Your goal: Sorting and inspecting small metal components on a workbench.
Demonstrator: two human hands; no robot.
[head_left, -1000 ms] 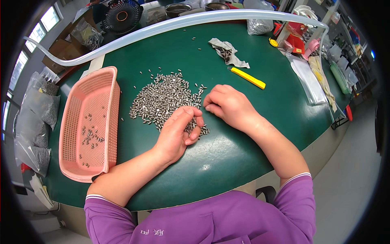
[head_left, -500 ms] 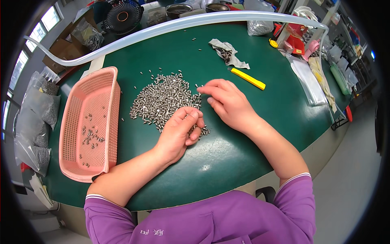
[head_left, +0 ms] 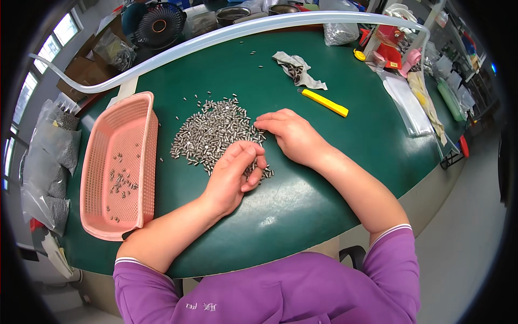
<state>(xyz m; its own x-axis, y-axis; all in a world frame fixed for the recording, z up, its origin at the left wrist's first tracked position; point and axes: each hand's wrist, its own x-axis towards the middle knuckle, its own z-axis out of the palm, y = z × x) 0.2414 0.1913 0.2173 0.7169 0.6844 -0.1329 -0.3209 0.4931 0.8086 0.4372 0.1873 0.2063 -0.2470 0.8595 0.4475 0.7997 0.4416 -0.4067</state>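
A heap of small, shiny metal cylinders (head_left: 208,132) lies on the green tabletop (head_left: 302,200). My left hand (head_left: 234,170) rests at the heap's near right edge, its fingers curled and the thumb laid over the index finger. What lies inside those curled fingers is hidden, with a few cylinders showing beside them. From the right, my right hand (head_left: 291,135) reaches to the heap's right edge. Its fingers are stretched out side by side, tips at the outermost cylinders, and its thumb is mostly hidden.
Left of the heap stands a pink perforated plastic basket (head_left: 147,178) with some cylinders on its bottom. A yellow utility knife (head_left: 325,103) and a crumpled cloth (head_left: 313,81) with dark pieces lie beyond my right hand. A translucent hose (head_left: 226,33) arches along the back edge.
My right hand has moved slightly left, onto the heap's edge, and its thumb has gone out of sight. My left hand stays curled in nearly the same place. The view has shifted slightly.
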